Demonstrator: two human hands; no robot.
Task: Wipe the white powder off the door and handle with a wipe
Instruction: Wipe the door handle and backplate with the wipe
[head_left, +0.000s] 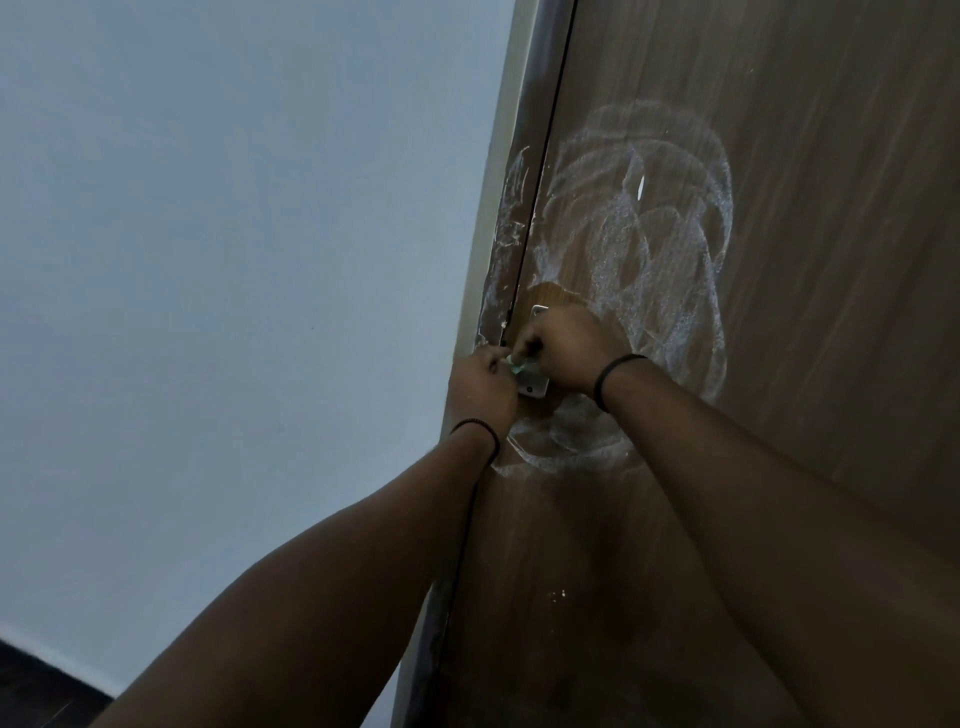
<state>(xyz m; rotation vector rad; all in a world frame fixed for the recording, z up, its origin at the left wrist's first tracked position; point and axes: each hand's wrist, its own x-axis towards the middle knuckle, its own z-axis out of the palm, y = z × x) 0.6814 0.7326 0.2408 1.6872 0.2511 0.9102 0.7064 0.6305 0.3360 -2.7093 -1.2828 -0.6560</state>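
A brown wooden door (779, 208) fills the right side, smeared with swirls of white powder (639, 223) above and below the handle. The metal handle plate (537, 387) is mostly hidden behind both hands. My left hand (480, 387) and my right hand (566, 353) meet at the handle, and both pinch a small pale green wipe (514, 365) pressed against it. A bare brown patch of door shows just above the plate. Powder also streaks the door frame (511, 223) to the left of the gap.
A plain white wall (234, 260) lies left of the frame. Dark floor (36, 686) shows at the bottom left corner. A few white specks (558, 595) dot the lower door.
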